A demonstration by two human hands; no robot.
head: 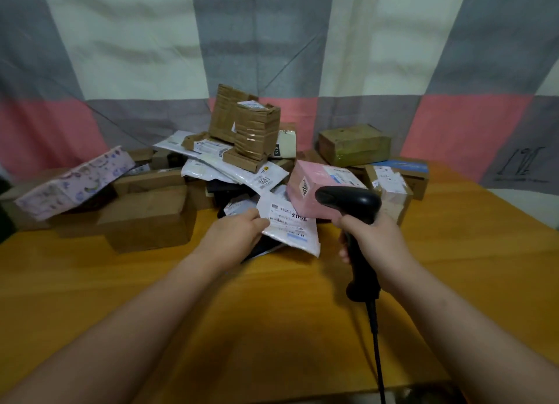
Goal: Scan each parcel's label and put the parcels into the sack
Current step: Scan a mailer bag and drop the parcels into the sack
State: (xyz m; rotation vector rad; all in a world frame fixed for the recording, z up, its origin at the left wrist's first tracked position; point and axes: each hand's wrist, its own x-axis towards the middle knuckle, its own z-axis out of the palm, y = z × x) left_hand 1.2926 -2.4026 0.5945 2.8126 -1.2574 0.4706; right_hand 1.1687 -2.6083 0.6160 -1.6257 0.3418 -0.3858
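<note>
Left grip (236, 235) pinches white mailer (292, 226) at its 9 o'clock edge, right grip (375, 240) wraps scanner (348, 201); looks light, floppy, slick.

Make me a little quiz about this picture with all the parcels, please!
1. True or false: the right hand grips a black scanner.
2. What does the left hand pinch? A) a white mailer with a label, B) a glass bottle, C) a book.
3. Fill in: the box right behind the scanner's head is ____.

Key: 1 true; 2 A; 3 pink.
</note>
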